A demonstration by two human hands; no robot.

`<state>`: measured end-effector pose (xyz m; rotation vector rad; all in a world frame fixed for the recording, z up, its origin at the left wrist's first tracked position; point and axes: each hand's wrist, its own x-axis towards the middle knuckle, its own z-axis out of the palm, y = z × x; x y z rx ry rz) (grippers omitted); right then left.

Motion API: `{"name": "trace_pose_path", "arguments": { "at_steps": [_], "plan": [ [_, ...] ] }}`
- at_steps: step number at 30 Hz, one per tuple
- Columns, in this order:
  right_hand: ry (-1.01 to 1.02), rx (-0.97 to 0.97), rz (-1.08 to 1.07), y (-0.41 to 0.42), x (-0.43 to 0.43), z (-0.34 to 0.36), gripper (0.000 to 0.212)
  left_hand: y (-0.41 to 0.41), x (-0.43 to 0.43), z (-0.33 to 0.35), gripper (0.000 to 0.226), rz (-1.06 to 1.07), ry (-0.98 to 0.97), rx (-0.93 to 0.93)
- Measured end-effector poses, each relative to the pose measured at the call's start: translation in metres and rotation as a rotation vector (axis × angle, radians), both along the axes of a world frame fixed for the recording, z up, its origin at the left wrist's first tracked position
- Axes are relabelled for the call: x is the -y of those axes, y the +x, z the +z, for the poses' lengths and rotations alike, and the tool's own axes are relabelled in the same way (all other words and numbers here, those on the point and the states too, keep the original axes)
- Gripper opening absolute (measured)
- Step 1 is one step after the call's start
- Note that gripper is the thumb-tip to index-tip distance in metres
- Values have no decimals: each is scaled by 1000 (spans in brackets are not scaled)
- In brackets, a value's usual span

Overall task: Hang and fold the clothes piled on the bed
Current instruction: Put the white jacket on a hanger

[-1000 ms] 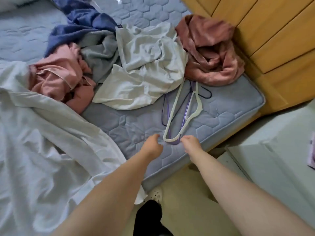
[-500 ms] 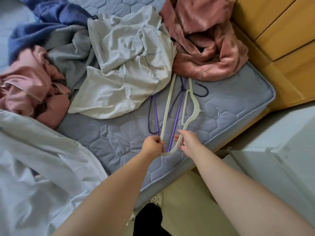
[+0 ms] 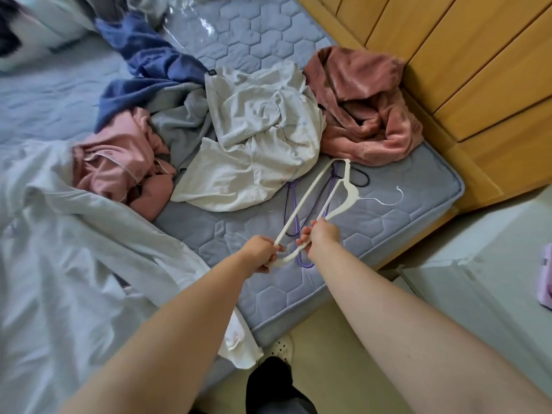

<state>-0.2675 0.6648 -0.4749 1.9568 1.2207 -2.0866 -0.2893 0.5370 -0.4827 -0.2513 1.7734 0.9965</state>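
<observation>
Fingers of both hands curl around the near end of a white hanger (image 3: 316,204) at the foot of the bed: the left hand (image 3: 261,254) pinches the straight bottom bar, and the right hand (image 3: 321,237) grips the shoulder arm just beside it. From the fingers, the hanger's long axis runs away and slightly to the right, its far end almost touching a cream garment (image 3: 257,144). Its thin metal hook (image 3: 388,198) points right, toward the mattress (image 3: 403,210) corner. Both hands sit equally near. Purple hangers (image 3: 295,210) lie under and between the white bars, touching them, and may tangle or drag when the white one lifts. Beyond lie a fuzzy pink garment (image 3: 364,109), a smooth pink garment (image 3: 119,162), a gray one and a blue one (image 3: 143,55). White bedding (image 3: 59,249) spreads left; a wooden wardrobe (image 3: 478,85) stands right.
</observation>
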Motion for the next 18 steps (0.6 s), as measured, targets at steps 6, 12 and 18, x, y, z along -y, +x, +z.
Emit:
{"name": "trace_pose_path", "arguments": {
  "at_steps": [6,12,18],
  "plan": [
    [17,-51,-12,-2,97,37,29,11,94,28,26,29,9,-97],
    [140,-41,141,-9,213,65,26,15,213,48,17,167,59,-90],
    [362,-51,447,-26,328,62,26,20,322,48,16,301,89,-124]
  ]
}}
